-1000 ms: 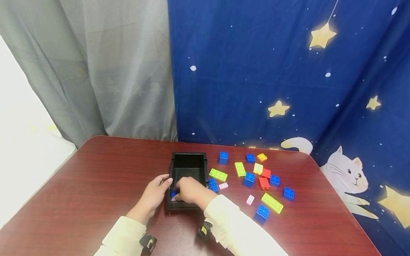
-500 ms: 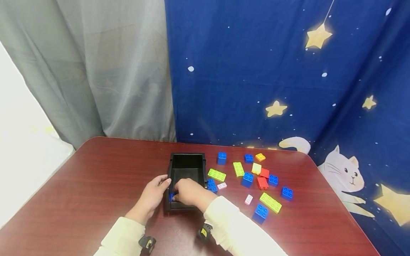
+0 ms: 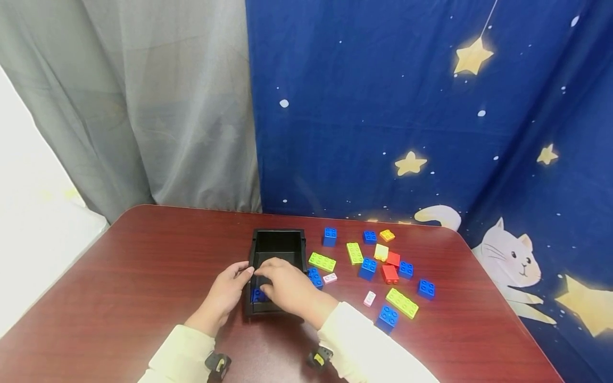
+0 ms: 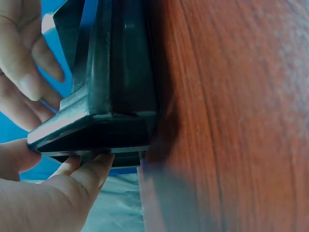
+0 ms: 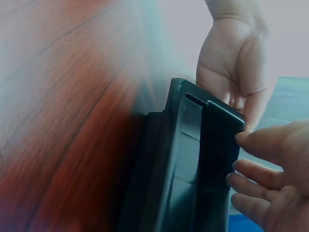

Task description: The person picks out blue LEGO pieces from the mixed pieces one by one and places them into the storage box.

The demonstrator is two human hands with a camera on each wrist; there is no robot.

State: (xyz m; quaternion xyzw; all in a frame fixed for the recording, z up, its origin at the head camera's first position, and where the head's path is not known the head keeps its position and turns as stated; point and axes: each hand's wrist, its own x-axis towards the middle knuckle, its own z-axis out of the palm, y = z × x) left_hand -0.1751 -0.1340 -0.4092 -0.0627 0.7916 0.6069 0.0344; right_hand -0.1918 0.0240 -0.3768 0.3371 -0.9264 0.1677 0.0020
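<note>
**Right hand (image 3: 286, 286) comes off the blue brick (image 3: 257, 296)**

Its fingers have loosened and lifted, holding nothing. The brick lies in the near-left corner of the black box (image 3: 279, 242); that placement looks done. The left hand (image 3: 224, 291) pinches the box's left rim. On the table (image 3: 191, 255): seven blue bricks (image 3: 367, 269), three lime bricks (image 3: 402, 303), two red bricks (image 3: 390, 275), two yellow bricks (image 3: 381, 252), two pink bricks (image 3: 369, 299).
</note>
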